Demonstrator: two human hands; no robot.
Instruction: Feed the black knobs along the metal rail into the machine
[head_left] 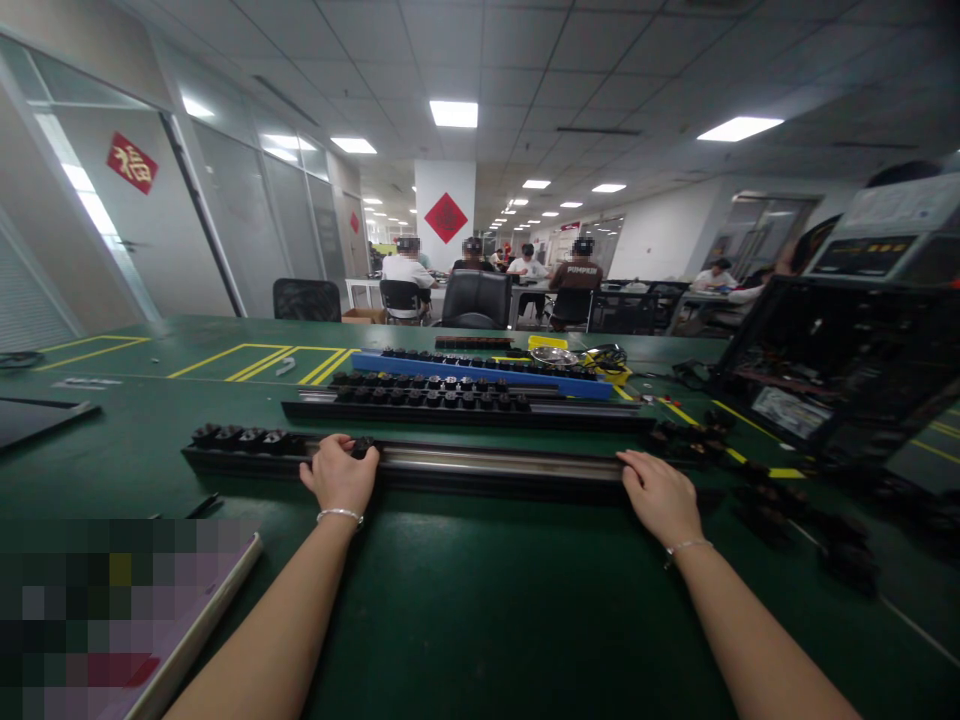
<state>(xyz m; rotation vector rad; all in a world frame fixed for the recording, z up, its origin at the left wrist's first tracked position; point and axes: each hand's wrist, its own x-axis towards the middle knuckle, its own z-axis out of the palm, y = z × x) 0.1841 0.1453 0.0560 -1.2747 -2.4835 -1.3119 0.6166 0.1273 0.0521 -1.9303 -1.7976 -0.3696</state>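
A long black rail (495, 468) with a bare metallic channel lies crosswise on the green table in front of me. Several black knob-like pieces (251, 440) sit in a row at its left end. My left hand (341, 475) is closed around another small black knob-like piece (364, 446), which is on the rail, apart from that row. At the rail's right end, my right hand (664, 495) has its fingers curled over the edge, with the thumb on the near side. The undersides of the pieces are hidden.
Behind lie another black rail (585, 412) with similar pieces and a blue rail (547, 380). Loose black parts (817, 530) are scattered to the right, near an open computer case (795, 370). A pale-edged tray or board (217, 600) is at lower left. Several people sit at farther tables.
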